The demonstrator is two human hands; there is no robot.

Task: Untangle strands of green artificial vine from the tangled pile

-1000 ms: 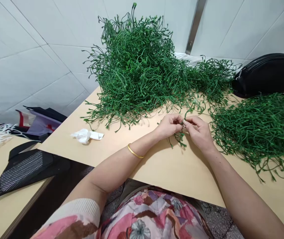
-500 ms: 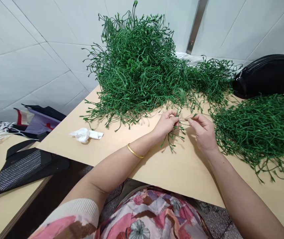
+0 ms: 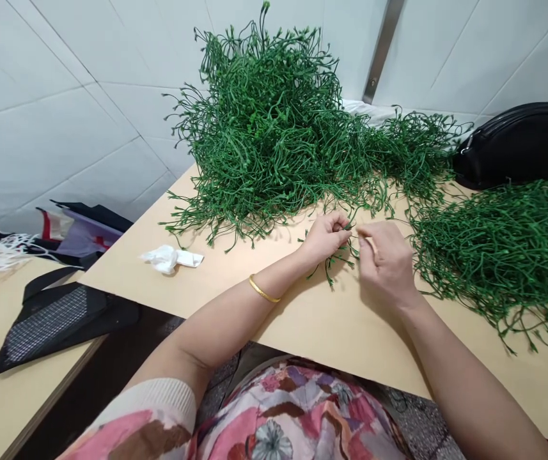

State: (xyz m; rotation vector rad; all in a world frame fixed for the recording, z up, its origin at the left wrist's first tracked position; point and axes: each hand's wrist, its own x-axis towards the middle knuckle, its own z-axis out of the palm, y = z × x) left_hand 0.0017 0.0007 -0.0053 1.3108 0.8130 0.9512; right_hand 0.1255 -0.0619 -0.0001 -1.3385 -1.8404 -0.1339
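Two hands met over the tabletop (image 3: 341, 326); the left hand (image 3: 324, 236) gripped a green sprig (image 3: 334, 265), stems trailing toward the person; the right hand (image 3: 386, 262), just beside, pinched its top; the pile (image 3: 268, 128) lay beyond.

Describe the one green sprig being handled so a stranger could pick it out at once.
Start at the tall heap of green plastic sprigs at the back of the pale wooden table. Just in front of it, the left hand pinches a small green plastic sprig. Unlike the piled ones, it trails alone beneath that hand.
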